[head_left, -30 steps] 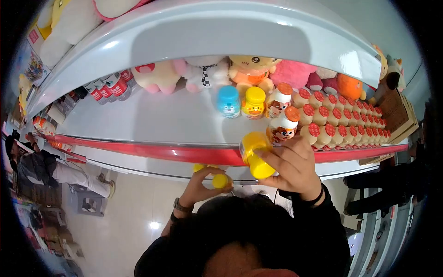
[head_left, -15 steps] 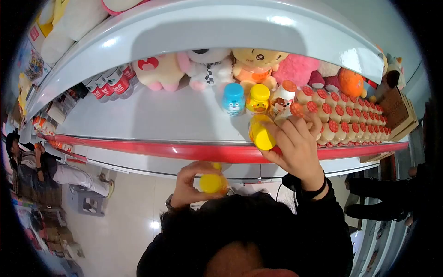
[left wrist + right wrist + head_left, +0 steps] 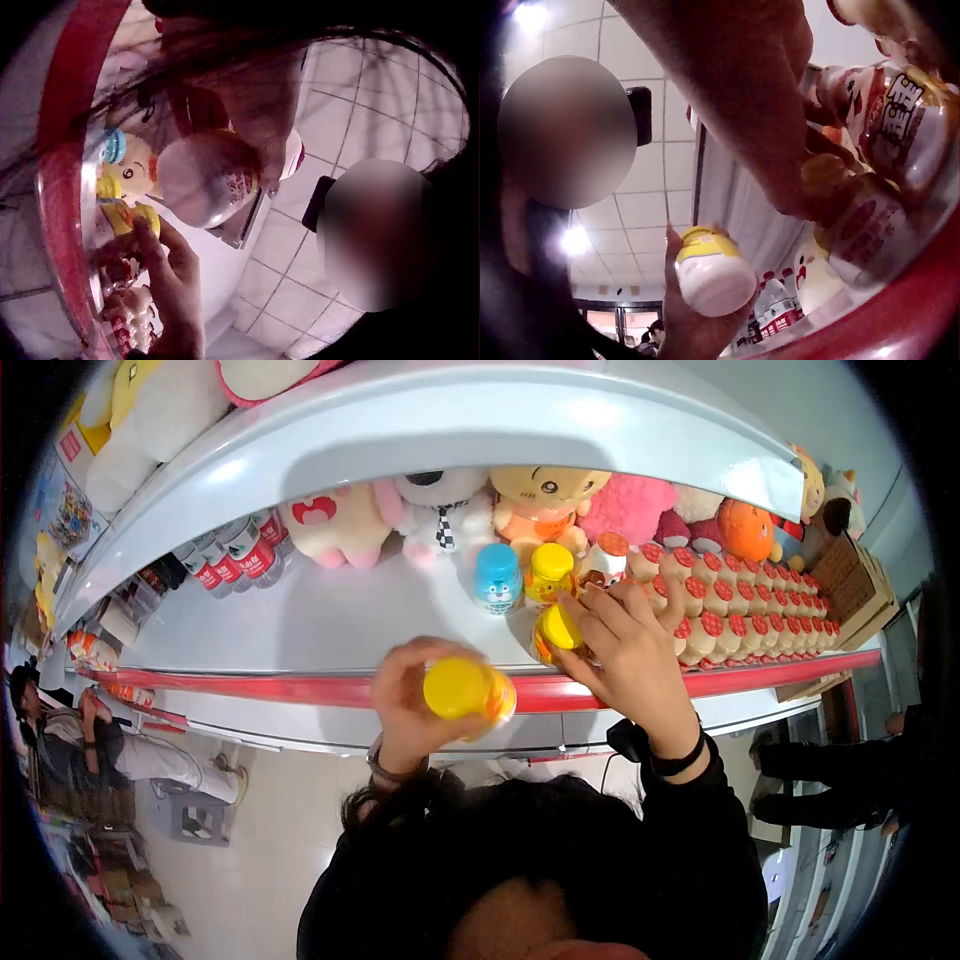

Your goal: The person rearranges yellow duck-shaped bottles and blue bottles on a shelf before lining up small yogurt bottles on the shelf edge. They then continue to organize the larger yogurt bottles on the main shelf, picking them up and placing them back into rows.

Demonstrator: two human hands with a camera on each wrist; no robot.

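In the head view my right hand (image 3: 640, 655) has its fingers on a yellow-capped bottle (image 3: 557, 630) at the front of the white shelf (image 3: 370, 615). Behind it stand a blue bottle (image 3: 498, 580), another yellow bottle (image 3: 550, 568) and an orange-capped bottle (image 3: 610, 552), the last partly hidden by my fingers. My left hand (image 3: 397, 705) grips a second yellow-capped bottle (image 3: 462, 690) in front of the red shelf edge. From the right wrist, this bottle (image 3: 716, 277) shows its white base, with the left hand (image 3: 690, 330) wrapped round it.
Several rows of small red-capped bottles (image 3: 745, 605) fill the shelf's right side. Plush toys (image 3: 445, 515) line the back, and water bottles (image 3: 240, 555) stand at the left. A white upper ledge (image 3: 480, 420) overhangs the shelf. Cardboard boxes (image 3: 855, 590) lie at the right end.
My left hand has risen with its bottle from below the shelf to the red edge. My right hand has set its bottle back onto the shelf front, beside the others, fingers still on it.
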